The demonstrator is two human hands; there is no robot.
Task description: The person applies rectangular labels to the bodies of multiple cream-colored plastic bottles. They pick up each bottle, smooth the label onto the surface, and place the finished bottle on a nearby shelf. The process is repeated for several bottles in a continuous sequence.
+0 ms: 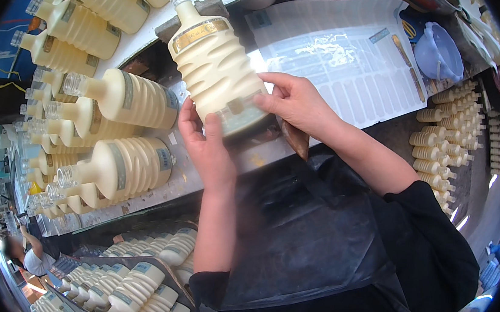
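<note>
A ribbed cream-coloured bottle (217,71) with a clear neck is between my hands, its neck pointing away from me. A gold label (199,34) wraps its shoulder. A paler band (236,107) runs round its lower end, near the base. My left hand (204,139) grips the bottle's lower left side, thumb against the band. On the other side, my right hand (299,102) holds the lower right edge, its thumb on the band and fingers partly behind the bottle. Behind the bottle's shoulder sits a grey block (210,8).
Similar bottles (134,101) crowd the table's left side. Translucent label sheets (337,61) lie to the right, with a slim wooden stick (408,63) and a lilac bucket (438,54). Crates of bottles (136,290) stand lower left; more bottles (443,136) line the floor at right. Another person (32,255) is far left.
</note>
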